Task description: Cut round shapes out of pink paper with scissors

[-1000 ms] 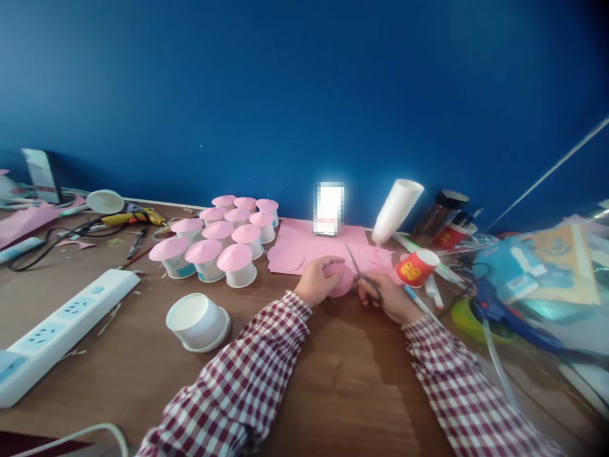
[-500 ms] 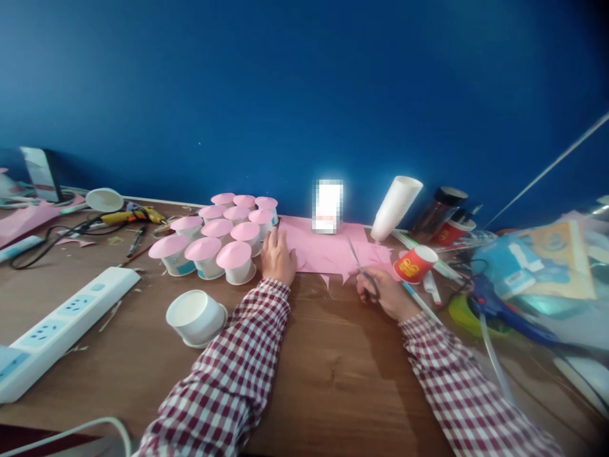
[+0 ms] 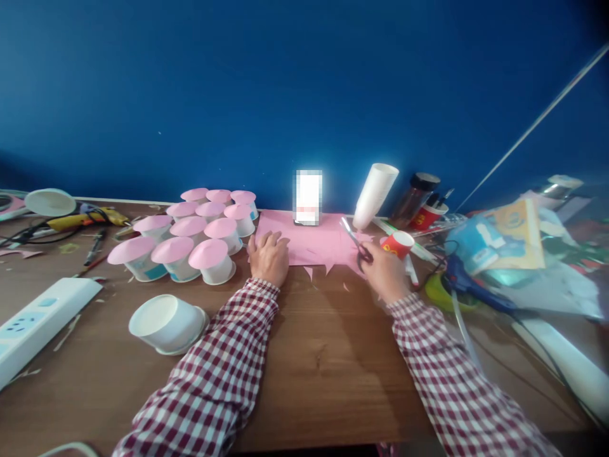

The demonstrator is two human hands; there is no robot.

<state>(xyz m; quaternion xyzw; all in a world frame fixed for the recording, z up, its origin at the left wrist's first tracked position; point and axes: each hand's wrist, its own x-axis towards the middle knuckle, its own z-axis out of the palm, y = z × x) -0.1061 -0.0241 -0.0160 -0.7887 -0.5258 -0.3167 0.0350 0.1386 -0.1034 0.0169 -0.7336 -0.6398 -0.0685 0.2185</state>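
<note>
My left hand lies with its fingers spread on the left end of a pink paper sheet. In my right hand is a pair of scissors, its blades pointing up and left over the paper's right part. Left of my left hand stand several white paper cups with pink cone tops, grouped in rows. Nearer to me, a plain white cup piece rests beside my left sleeve. A red paper cup is just beyond my right hand.
A bright blurred-out phone-like screen stands at the paper's back edge. Behind it to the right leans a stack of white cups. A blue glue gun and plastic bags lie at right. A power strip lies at left.
The view has swung to the right, so the things appear farther left. My right hand has moved up beside the red cup with the scissors. My left hand's fingers look more spread.
</note>
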